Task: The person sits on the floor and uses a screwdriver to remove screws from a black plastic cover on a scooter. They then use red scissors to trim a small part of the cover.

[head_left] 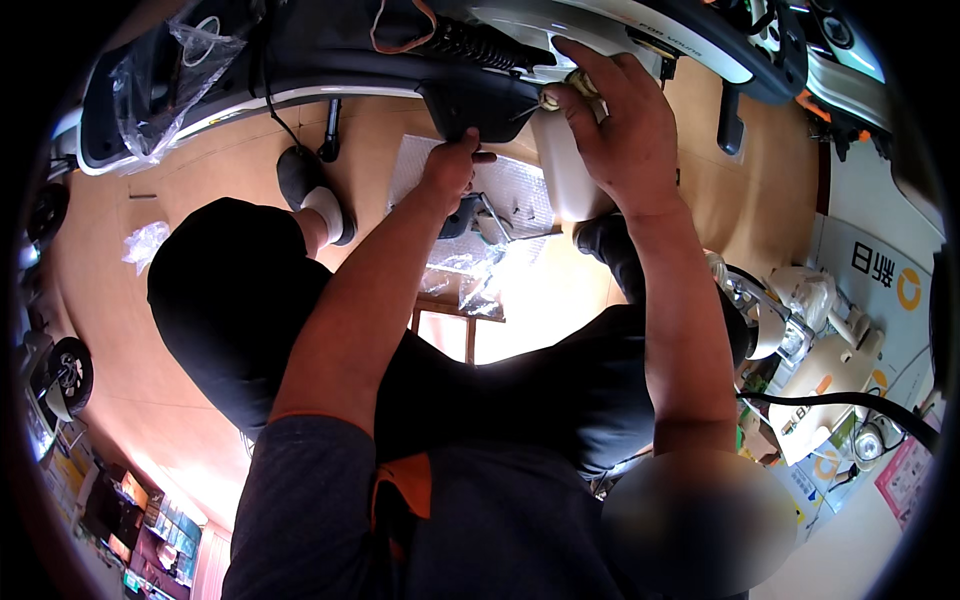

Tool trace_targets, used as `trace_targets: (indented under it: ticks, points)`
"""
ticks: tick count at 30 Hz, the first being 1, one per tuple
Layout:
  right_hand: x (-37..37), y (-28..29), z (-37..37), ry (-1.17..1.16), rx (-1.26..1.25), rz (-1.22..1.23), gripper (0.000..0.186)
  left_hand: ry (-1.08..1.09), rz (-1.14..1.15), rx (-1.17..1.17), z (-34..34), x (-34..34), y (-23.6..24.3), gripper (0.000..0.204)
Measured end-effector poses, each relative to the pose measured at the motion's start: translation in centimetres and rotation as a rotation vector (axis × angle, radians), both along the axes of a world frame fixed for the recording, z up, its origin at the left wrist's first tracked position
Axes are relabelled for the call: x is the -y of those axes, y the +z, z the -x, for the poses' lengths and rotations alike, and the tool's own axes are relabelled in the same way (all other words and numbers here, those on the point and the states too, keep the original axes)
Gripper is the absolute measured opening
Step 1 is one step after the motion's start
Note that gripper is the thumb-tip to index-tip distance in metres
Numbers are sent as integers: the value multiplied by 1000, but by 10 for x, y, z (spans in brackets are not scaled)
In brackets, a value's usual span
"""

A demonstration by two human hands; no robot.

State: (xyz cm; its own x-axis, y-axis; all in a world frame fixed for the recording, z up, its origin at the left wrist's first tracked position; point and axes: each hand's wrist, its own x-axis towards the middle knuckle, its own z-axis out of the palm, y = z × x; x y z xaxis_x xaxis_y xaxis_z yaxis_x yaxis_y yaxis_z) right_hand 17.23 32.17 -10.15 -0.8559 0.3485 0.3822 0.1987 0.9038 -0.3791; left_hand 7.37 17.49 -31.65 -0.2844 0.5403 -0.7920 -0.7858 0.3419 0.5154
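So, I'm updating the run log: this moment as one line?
left hand: gripping black bracket | right hand: on small fastener | scooter overhead

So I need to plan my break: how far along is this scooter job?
Partway, it seems. Done: wrapping is off, with plastic sheets lying on the floor. In hand: the left hand grips the black bracket under the scooter body, while the right hand works a small brass-coloured fitting above it. Left: loose white parts lie at the right.
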Motion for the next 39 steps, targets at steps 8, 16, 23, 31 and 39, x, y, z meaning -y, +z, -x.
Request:
trace_targets:
  ticks: [8,16,23,31,39]
  points:
    - [0,-5,1,45,-45,-67,53,6,-17,-11,-1,1,-8,46]
    - [14,11,0,-8,114,1,55,1,-1,1,-3,0,0,45]
    - [19,10,4,-97,37,82,54,7,-18,-26,0,5,2,46]
    - [10,5,-1,-83,-3,69,54,2,-41,-15,-3,0,-2,47]
    - [11,-3,-3,101,-14,16,52,51,-56,-103,-13,13,-38,50]
